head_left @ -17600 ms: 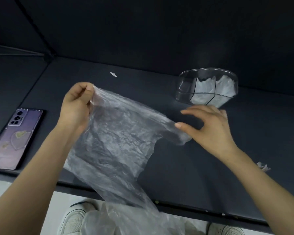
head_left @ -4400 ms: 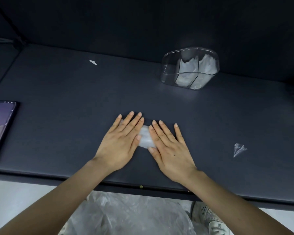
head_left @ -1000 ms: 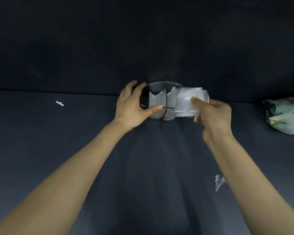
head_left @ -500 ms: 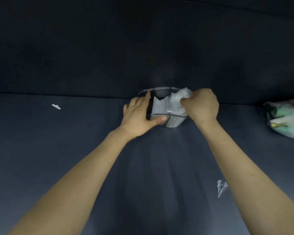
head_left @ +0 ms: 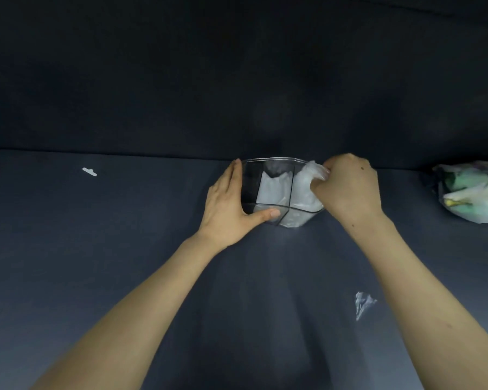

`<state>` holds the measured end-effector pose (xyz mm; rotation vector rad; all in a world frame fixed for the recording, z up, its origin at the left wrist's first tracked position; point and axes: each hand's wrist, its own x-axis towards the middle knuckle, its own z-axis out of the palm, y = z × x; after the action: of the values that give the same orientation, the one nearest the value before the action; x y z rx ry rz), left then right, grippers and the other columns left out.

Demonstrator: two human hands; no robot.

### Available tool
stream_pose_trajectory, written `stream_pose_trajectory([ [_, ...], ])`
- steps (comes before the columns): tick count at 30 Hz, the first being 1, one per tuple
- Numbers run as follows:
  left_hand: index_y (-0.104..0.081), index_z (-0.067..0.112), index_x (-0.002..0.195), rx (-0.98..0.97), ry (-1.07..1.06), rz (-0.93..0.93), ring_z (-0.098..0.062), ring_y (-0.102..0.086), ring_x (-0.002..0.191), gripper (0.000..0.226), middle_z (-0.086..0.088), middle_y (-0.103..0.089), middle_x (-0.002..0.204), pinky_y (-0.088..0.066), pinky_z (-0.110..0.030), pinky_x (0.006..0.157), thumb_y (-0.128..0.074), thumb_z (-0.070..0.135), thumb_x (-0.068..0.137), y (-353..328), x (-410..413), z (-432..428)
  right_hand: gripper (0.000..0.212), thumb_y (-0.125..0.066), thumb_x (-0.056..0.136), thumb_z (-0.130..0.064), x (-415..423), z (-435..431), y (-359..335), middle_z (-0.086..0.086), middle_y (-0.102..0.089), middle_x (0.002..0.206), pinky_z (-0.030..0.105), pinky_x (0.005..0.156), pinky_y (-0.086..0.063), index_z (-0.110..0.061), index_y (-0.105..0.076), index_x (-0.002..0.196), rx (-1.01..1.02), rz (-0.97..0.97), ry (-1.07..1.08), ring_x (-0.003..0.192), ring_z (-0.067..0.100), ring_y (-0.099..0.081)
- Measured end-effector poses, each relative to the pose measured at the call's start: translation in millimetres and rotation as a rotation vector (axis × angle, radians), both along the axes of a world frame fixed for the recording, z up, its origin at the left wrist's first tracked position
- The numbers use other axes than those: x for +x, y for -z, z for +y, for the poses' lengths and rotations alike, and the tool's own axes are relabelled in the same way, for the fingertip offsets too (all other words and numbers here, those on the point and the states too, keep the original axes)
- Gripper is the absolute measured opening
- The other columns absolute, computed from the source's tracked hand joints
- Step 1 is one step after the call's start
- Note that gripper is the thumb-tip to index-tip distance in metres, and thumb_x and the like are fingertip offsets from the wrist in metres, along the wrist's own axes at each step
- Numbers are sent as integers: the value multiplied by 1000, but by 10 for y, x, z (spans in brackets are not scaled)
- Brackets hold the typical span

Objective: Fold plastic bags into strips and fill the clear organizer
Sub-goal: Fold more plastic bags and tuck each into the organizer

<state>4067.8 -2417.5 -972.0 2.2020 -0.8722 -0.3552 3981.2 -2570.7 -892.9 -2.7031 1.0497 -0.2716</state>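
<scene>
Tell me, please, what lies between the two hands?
Head view: the clear organizer stands between them; the left hand grips its left end, the right hand holds a folded plastic bag in its right compartment.

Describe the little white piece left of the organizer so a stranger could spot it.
On the dark table, find the clear organizer at the back wall. Well to its left lies the white piece, alone. It is flat and bar-shaped, unlike the crumpled clear scrap beside the right forearm.
</scene>
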Motion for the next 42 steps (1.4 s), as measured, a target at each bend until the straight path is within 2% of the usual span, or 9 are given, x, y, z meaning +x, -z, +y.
stream_pose_trajectory([
  [11,-10,16,154,-25,-131,18,-14,-19,142,124,1,-22,157,-9,-20,111,-79,59,61,-60,-404,331,34,-60,77,-8,-220,273,38,0,-35,50,29,46,-26,-11,-37,51,125,26,-53,48,18,-33],
  [15,-17,18,154,0,-197,11,-15,-27,137,126,0,-29,151,-15,-22,108,-81,60,54,-92,-650,566,10,-60,83,-22,-364,580,107,5,-61,71,29,60,-32,-16,-61,76,39,69,-53,74,31,-58],
  [19,-19,18,153,25,-232,26,-16,-30,135,126,1,-30,149,-19,-26,108,-78,64,51,-93,-750,684,12,-75,73,-17,-424,769,221,7,-62,58,24,52,-28,-13,-66,78,-184,-28,-89,53,32,-60],
  [22,-16,17,154,37,-213,35,-14,-28,135,128,2,-29,148,-17,-23,107,-79,64,53,-104,-724,693,28,-66,85,-29,-455,715,105,0,-63,83,29,64,-35,-19,-54,108,40,60,-120,79,27,-61],
  [24,-12,16,154,44,-197,48,-12,-25,135,131,3,-27,149,-16,-20,107,-79,65,53,-116,-704,702,35,-66,85,-33,-507,668,34,-5,-59,86,30,68,-39,-21,-49,113,128,21,-171,80,23,-58],
  [30,-5,16,155,80,-150,86,-10,-19,137,134,7,-20,149,-14,-19,110,-78,65,54,-159,-673,735,2,-68,81,-13,-511,667,164,7,-69,72,32,59,-44,-11,-68,82,16,-77,-174,67,33,-62],
  [34,-9,17,155,104,-95,100,-8,-18,135,129,8,-20,145,-11,-13,105,-80,62,57,-185,-615,749,20,-74,55,6,-472,734,347,6,-54,47,20,52,-25,-9,-61,59,-125,-130,-214,42,21,-33],
  [39,-13,19,155,105,-64,96,-9,-21,135,123,8,-21,143,-15,-16,108,-78,62,59,-192,-596,805,30,-70,68,-27,-635,613,205,-1,-67,80,31,72,-27,-16,-63,95,-266,-147,-330,73,27,-55],
  [42,-15,19,154,95,-63,82,-10,-23,135,123,8,-22,144,-16,-17,109,-77,63,58,-184,-601,816,31,-67,76,-36,-668,509,117,-1,-64,110,32,82,-28,-22,-69,104,-249,-198,-468,96,25,-53],
])
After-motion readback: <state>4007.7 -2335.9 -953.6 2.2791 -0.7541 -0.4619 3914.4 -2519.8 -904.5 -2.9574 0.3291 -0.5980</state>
